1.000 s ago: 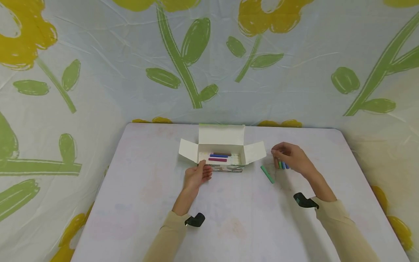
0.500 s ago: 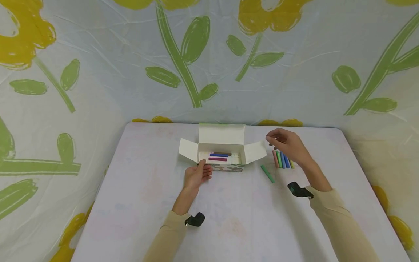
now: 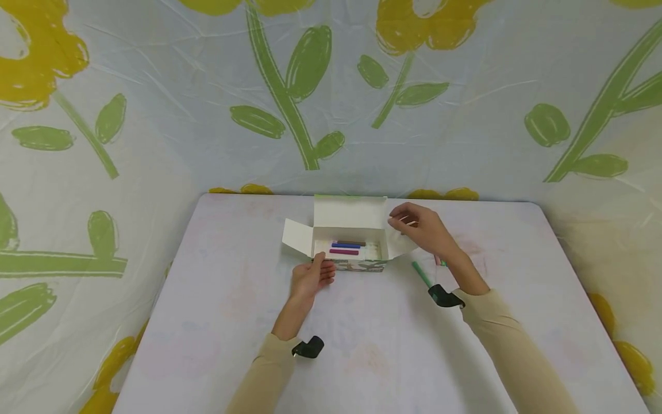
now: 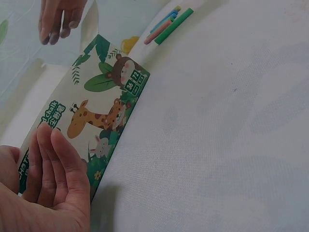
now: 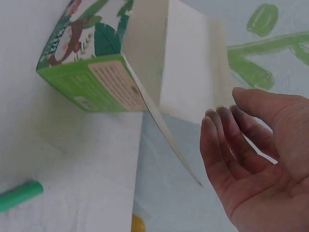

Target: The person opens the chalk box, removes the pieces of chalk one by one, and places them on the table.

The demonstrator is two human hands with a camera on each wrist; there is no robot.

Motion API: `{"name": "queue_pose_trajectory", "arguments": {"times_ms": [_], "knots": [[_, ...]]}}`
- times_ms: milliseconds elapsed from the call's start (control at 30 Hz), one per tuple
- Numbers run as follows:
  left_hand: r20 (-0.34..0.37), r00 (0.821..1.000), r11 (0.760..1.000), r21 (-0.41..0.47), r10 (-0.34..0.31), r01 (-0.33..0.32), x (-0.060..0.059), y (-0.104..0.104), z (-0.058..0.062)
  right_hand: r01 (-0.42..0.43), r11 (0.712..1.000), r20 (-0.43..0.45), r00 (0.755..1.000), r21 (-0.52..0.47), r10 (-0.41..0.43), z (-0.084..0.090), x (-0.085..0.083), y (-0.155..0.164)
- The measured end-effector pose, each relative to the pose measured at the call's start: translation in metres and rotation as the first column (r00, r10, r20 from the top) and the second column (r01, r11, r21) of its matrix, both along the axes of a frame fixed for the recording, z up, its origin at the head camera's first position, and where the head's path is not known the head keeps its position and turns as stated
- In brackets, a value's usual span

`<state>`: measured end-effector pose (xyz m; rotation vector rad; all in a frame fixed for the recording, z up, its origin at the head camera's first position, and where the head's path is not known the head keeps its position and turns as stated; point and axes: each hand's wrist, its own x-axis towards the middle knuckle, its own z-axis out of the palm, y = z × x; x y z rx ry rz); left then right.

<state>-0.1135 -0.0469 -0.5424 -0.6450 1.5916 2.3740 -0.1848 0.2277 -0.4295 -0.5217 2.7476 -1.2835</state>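
A white chalk box with animal pictures stands with its lid and side flaps spread. Inside lie a brown chalk stick, a blue chalk stick and a magenta chalk stick. My left hand holds the box's front wall, thumb at the rim and fingers along the printed face. By the right flap, my right hand hovers with loosely bent fingers and nothing between them. A green chalk stick lies right of the box.
Beyond the green stick, a pink chalk stick and other colours lie together, mostly hidden under the right hand in the head view. The table meets a flower-printed cloth at its back edge.
My right hand has moved up and left from over the chalk row to the box's right flap. The left hand and the box have stayed in place.
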Motion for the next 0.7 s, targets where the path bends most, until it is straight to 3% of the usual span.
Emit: {"name": "queue_pose_trajectory", "arguments": {"times_ms": [433, 700], "knots": [[0.001, 1.000, 1.000, -0.022, -0.012, 0.012, 0.001, 0.000, 0.001, -0.135, 0.990, 0.043, 0.990, -0.028, 0.136, -0.030, -0.004, -0.043], [0.009, 1.000, 1.000, -0.023, -0.007, 0.007, 0.000, 0.000, 0.000, -0.246, 0.969, 0.064, 0.967, 0.001, 0.245, -0.048, -0.007, -0.062]]}}
